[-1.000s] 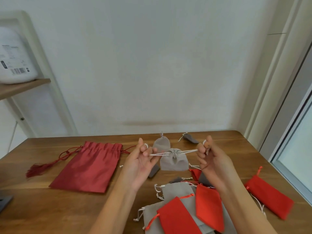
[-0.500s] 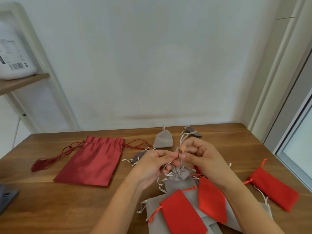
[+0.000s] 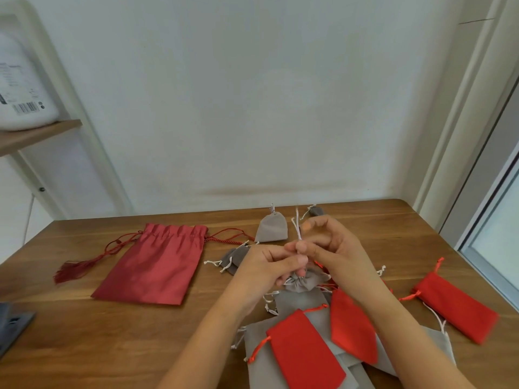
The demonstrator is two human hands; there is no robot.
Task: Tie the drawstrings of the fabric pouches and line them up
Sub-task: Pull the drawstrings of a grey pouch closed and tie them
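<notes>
Nearest me, bottom centre, the heap of flat pouches [image 3: 304,349] lies overlapped, red on grey, cords loose. Just above it the left hand [image 3: 266,265] has its fingers curled in, pinching the white cords [image 3: 297,231] at the gathered neck of the small grey pouch [image 3: 302,283]. The right hand [image 3: 337,248] pinches the same cords beside it, forefinger raised and blurred. Whether the pouch touches the heap I cannot tell.

I judge a knot is being formed. I'd hold the left pinch hard at the neck so the gathers don't slacken, then draw the knot snug to the fabric, clear of the loose cords below.

Mid left lies a crimson tasselled pouch [image 3: 153,265], at right a red pouch [image 3: 455,307], farther up a cinched light-grey pouch [image 3: 271,228]. The wooden table [image 3: 112,332] meets a white wall [image 3: 252,108], with a shelf [image 3: 36,133] upper left.
</notes>
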